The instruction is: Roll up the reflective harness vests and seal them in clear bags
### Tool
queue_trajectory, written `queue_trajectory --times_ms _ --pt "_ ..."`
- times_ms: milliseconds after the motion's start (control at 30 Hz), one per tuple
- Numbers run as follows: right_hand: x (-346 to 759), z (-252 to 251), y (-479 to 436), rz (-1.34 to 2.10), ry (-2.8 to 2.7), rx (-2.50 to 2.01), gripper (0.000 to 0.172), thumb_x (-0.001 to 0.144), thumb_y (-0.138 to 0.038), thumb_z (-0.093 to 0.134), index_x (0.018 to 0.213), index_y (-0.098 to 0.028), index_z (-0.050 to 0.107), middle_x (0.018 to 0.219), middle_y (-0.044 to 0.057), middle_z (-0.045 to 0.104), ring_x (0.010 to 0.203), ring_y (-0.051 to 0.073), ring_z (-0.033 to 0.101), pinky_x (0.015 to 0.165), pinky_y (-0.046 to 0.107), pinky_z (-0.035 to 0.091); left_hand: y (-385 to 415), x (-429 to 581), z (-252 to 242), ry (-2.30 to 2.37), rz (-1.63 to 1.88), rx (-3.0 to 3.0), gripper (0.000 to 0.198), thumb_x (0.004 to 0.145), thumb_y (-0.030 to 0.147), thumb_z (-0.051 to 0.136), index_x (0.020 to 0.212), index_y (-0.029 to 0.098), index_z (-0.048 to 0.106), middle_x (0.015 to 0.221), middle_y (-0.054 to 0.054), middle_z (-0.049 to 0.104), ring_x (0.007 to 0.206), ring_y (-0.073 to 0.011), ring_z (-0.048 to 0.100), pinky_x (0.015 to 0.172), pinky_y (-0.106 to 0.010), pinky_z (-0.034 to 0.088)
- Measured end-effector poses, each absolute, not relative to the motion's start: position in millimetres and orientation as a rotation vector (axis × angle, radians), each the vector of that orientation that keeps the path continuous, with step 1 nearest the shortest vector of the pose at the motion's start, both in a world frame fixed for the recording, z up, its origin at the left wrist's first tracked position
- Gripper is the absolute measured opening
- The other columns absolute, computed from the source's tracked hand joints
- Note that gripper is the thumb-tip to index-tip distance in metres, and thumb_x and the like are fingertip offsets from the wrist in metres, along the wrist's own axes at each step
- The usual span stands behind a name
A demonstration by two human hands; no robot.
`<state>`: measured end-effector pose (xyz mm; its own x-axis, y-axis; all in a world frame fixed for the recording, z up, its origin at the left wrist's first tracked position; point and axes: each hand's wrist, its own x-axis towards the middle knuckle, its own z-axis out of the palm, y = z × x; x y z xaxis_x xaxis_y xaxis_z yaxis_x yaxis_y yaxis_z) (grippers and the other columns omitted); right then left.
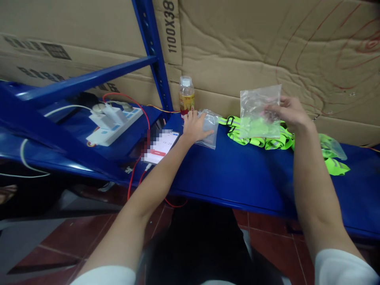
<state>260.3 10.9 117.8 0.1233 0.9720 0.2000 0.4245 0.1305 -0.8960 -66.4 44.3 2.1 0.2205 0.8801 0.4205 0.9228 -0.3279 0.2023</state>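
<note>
My right hand (292,113) pinches a clear plastic bag (252,109) by its right side and holds it up over the shelf. Behind and below the bag lie neon-yellow reflective straps (276,141), bundled in coils, with a black buckle at their left end. My left hand (194,127) rests with its fingers spread on a pile of clear plastic bags (209,138); its palm hides part of the pile. Just behind that hand stands a bottle (187,99) with a yellow and red label and a pale cap.
A phone (162,146) with a lit screen lies on the blue shelf (231,178), beside my left forearm, with a charging cable plugged in. On the left are a white power strip (114,126) and a blue metal post (154,59). Cardboard (225,47) stands along the back.
</note>
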Motion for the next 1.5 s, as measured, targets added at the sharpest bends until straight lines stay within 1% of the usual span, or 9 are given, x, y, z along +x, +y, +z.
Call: queue_trajectory --times_ms 300,500,733,867,967,1100,1200,1367,1500 --pt "254.2 112.7 14.9 0.907 -1.635 -1.419 0.020 0.088 -0.022 0.082 0.089 -0.025 0.063 0.084 0.007 0.083 0.063 0.021 0.074 0.052 0.029 0.055 55.9 -67.4 -1.0 -1.533 -0.801 -2.545 0.073 0.084 0.041 0.085 0.147 0.014 0.059 0.152 -0.020 0.054 0.135 -0.0381 0.059 0.120 -0.051 0.046" --pt "243.1 112.7 11.5 0.971 -1.802 -1.436 0.024 0.089 -0.039 0.086 0.081 -0.027 0.066 0.095 0.010 0.083 0.076 0.030 0.078 0.067 0.050 0.068 49.5 -65.1 2.1 -1.443 -0.904 -2.529 0.038 0.103 0.046 0.059 0.127 0.021 0.075 0.142 -0.016 0.064 0.135 -0.0361 0.057 0.120 -0.055 0.042" --pt "228.5 114.3 6.7 1.101 -1.731 -1.322 0.032 0.084 -0.052 0.090 0.086 -0.028 0.070 0.097 0.006 0.084 0.080 0.028 0.079 0.070 0.046 0.070 24.1 -51.4 22.8 -1.305 -1.149 -2.631 0.053 0.112 0.053 0.036 0.106 0.023 0.079 0.115 -0.011 0.076 0.123 -0.0331 0.060 0.116 -0.055 0.037" --pt "221.2 111.0 5.8 1.193 -1.756 -1.248 0.036 0.082 -0.058 0.091 0.090 -0.026 0.075 0.100 0.008 0.084 0.086 0.030 0.081 0.073 0.045 0.070 14.1 -38.4 21.5 -1.215 -1.254 -2.748 0.039 0.107 0.053 0.051 0.097 0.023 0.074 0.101 -0.006 0.078 0.107 -0.0283 0.065 0.110 -0.051 0.040" --pt "217.4 105.2 7.7 1.233 -1.718 -1.213 0.040 0.080 -0.059 0.092 0.092 -0.026 0.074 0.096 0.008 0.084 0.087 0.030 0.081 0.072 0.045 0.070 17.0 -30.9 15.3 -1.284 -1.603 -2.727 0.029 0.101 0.047 0.063 0.086 0.023 0.064 0.088 -0.003 0.074 0.091 -0.0217 0.066 0.098 -0.042 0.047" --pt "212.8 99.5 9.6 1.218 -1.641 -1.251 0.043 0.081 -0.062 0.091 0.098 -0.026 0.073 0.097 0.010 0.084 0.082 0.028 0.081 0.068 0.042 0.069 25.3 -27.5 12.9 -1.373 -2.206 -2.751 0.028 0.099 0.044 0.068 0.092 0.025 0.048 0.081 0.000 0.070 0.073 -0.0158 0.065 0.070 -0.031 0.045" --pt "209.9 97.9 11.1 1.151 -1.623 -1.230 0.047 0.078 -0.061 0.093 0.106 -0.028 0.074 0.100 0.008 0.084 0.082 0.025 0.081 0.067 0.037 0.070 28.7 -27.9 15.2 -1.411 -2.408 -2.826 0.031 0.098 0.042 0.070 0.096 0.027 0.042 0.071 0.003 0.065 0.069 -0.0162 0.068 0.063 -0.029 0.043" --pt "211.3 95.6 19.7 1.012 -1.480 -1.178 0.036 0.085 -0.055 0.088 0.103 -0.027 0.074 0.093 0.006 0.082 0.079 0.023 0.081 0.068 0.035 0.070 32.5 -31.4 19.1 -1.525 -2.463 -2.805 0.040 0.092 0.045 0.081 0.099 0.027 0.045 0.068 0.005 0.062 0.055 -0.0122 0.056 0.054 -0.027 0.035" --pt "218.9 94.9 24.9 0.911 -1.387 -1.181 0.021 0.085 -0.038 0.088 0.093 -0.025 0.073 0.089 0.006 0.081 0.072 0.020 0.079 0.071 0.036 0.071 41.7 -38.3 22.1 -1.621 -2.648 -2.600 0.048 0.079 0.044 0.094 0.098 0.025 0.055 0.074 0.002 0.067 0.060 -0.0121 0.058 0.055 -0.027 0.036"
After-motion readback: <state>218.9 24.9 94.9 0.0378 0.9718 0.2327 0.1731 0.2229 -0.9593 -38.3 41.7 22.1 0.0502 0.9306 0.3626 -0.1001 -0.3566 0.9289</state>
